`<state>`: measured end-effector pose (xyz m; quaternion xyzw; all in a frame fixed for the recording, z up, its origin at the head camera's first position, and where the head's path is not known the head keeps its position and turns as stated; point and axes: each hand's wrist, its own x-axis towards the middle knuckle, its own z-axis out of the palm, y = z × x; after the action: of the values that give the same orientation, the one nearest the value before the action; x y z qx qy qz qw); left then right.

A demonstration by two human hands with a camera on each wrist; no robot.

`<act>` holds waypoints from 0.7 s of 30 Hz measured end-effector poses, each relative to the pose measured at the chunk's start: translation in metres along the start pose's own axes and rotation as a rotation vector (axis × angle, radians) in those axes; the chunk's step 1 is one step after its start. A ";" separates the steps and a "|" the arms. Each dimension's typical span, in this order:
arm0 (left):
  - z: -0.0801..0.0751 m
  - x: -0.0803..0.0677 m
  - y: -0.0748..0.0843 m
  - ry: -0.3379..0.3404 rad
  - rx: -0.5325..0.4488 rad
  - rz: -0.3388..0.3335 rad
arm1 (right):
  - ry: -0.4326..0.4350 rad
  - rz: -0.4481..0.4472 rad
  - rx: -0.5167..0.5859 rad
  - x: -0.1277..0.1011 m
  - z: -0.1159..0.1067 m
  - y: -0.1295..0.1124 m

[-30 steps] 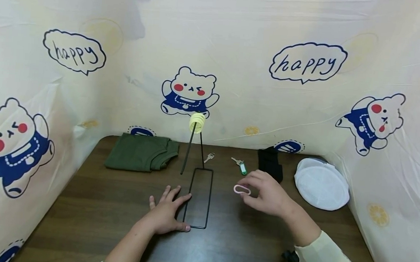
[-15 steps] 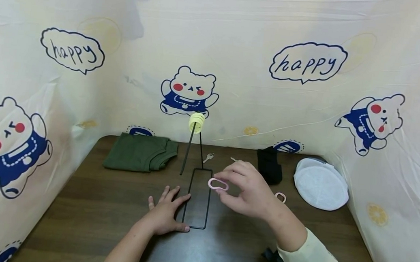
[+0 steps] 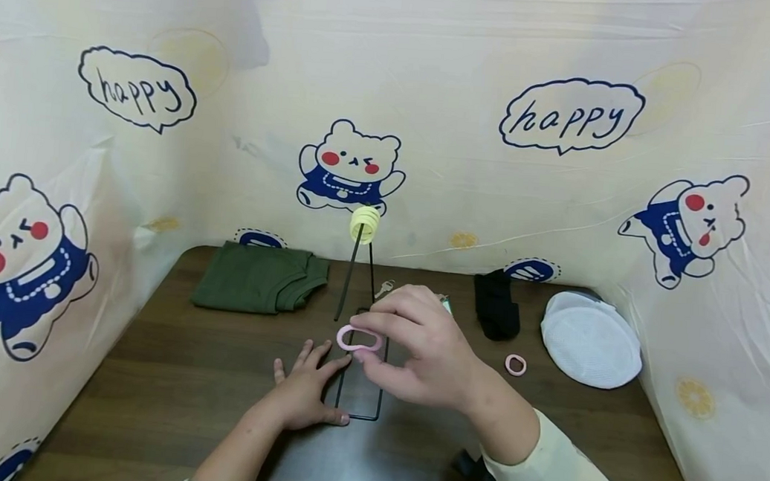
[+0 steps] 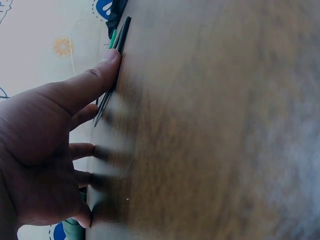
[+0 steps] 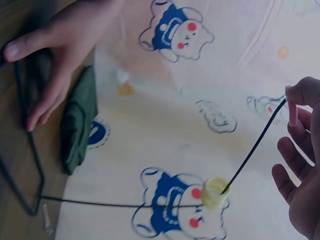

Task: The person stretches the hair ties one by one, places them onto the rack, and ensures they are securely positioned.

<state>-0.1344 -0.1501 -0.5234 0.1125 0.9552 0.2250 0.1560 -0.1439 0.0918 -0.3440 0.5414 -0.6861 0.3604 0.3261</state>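
Observation:
A black wire stand (image 3: 382, 389) has a flat rectangular base, an upright rod and an arm sloping toward me. Pale yellow coiled rings (image 3: 364, 225) hang at its upper bend. My left hand (image 3: 307, 395) rests on the base's left side, fingers spread, thumb at the near corner. Between thumb and fingertips, my right hand (image 3: 421, 347) pinches a pink hair tie (image 3: 341, 337), held stretched into an oval. In the right wrist view the pink hair tie (image 5: 293, 114) is at the arm's free end; whether it encircles the tip I cannot tell.
A second pink ring (image 3: 516, 373) lies right of my right hand. Along the back are folded green cloth (image 3: 255, 280), a key (image 3: 385, 288), a partly hidden green tag (image 3: 447, 304), black cloth (image 3: 496, 306) and a white mesh item (image 3: 590, 340). Printed fabric surrounds the table.
My right hand has carried the pink hair tie leftward to the stand's arm, uncovering the second pink ring and covering most of the tagged key. The left hand has stayed on the base.

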 end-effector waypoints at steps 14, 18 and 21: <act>0.001 0.000 0.000 -0.010 -0.004 0.006 | -0.038 0.094 -0.048 0.020 0.010 0.007; 0.000 0.000 0.000 -0.027 -0.018 -0.001 | -0.067 0.134 -0.079 0.022 0.013 0.024; 0.000 0.000 -0.001 -0.029 -0.017 -0.007 | -0.078 0.167 -0.107 0.023 0.016 0.039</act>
<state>-0.1346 -0.1512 -0.5241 0.1113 0.9512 0.2310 0.1714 -0.1881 0.0723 -0.3389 0.4778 -0.7592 0.3277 0.2966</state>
